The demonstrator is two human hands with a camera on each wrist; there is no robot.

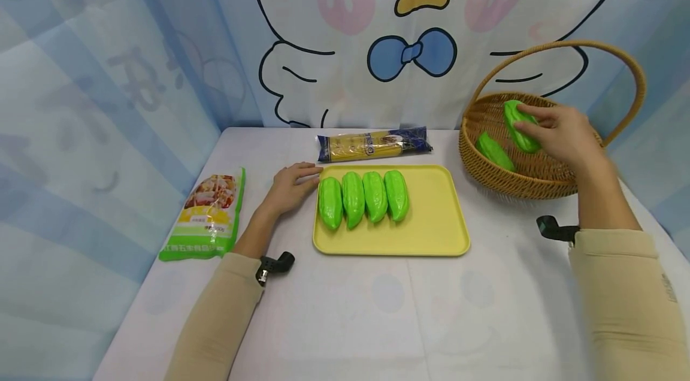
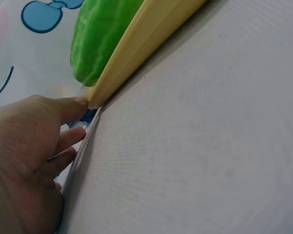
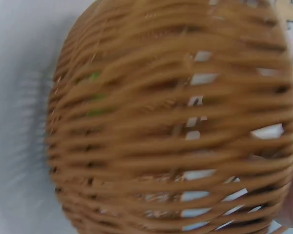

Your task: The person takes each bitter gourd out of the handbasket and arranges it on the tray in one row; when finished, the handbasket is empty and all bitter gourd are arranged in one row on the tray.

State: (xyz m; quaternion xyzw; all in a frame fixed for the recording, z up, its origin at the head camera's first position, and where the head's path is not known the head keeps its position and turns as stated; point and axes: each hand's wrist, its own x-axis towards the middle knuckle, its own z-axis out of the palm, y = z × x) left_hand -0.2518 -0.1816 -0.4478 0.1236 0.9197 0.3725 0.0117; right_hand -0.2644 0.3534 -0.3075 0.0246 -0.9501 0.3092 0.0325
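My right hand (image 1: 566,132) pinches a glossy green bitter melon (image 1: 520,126) between thumb and fingers, over the opening of the wicker basket (image 1: 517,186). Inside that basket lies another bitter melon (image 1: 494,152). Several more bitter melons, such as the leftmost (image 1: 330,203), stand side by side in a row on the left half of the yellow tray (image 1: 431,213). At the tray's upper left corner rests my left hand (image 1: 291,188), fingers fairly straight; its thumb meets the rim in the left wrist view. Basket weave (image 3: 161,122) hides most of the right hand in the right wrist view.
Behind the tray lies a yellow and blue packet of pasta (image 1: 372,145). A green food pouch (image 1: 207,213) lies left of my left forearm. The basket's tall arched handle (image 1: 593,44) rises above my right hand. A printed cloth backdrop (image 1: 334,81) stands along the table's back edge.
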